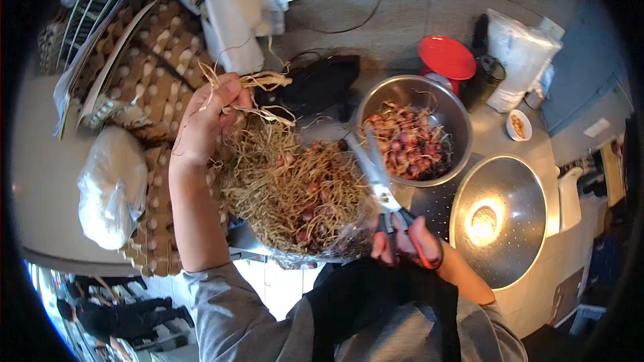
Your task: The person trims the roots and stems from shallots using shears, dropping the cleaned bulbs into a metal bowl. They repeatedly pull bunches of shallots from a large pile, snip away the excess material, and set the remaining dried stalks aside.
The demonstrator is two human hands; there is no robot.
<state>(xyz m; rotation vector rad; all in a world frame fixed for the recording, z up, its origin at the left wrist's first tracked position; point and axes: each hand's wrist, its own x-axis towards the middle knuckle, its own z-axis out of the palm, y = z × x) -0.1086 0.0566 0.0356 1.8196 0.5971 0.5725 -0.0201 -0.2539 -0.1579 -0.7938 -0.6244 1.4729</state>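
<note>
My left hand (213,110) is raised at the left of the heap, its fingers closed on a few dry, straw-coloured shallot stalks (267,80). Kitchen scissors (381,193) with dark and red handles are in my right hand (409,245), fingers through the loops. Their blades are apart and point up toward the bowl. Between my hands lies a big heap of shallots (295,191) with tangled dry stalks, on clear plastic at the counter's edge. To its right, a steel bowl (463,134) holds trimmed reddish shallots (406,137).
A perforated steel colander (500,261) stands at the right, near a small white dish (518,125). Behind are a red lid (446,57) and a white bag (520,53). Egg trays (157,53) and a knotted plastic bag (114,188) are at the left. People (111,318) stand at lower left.
</note>
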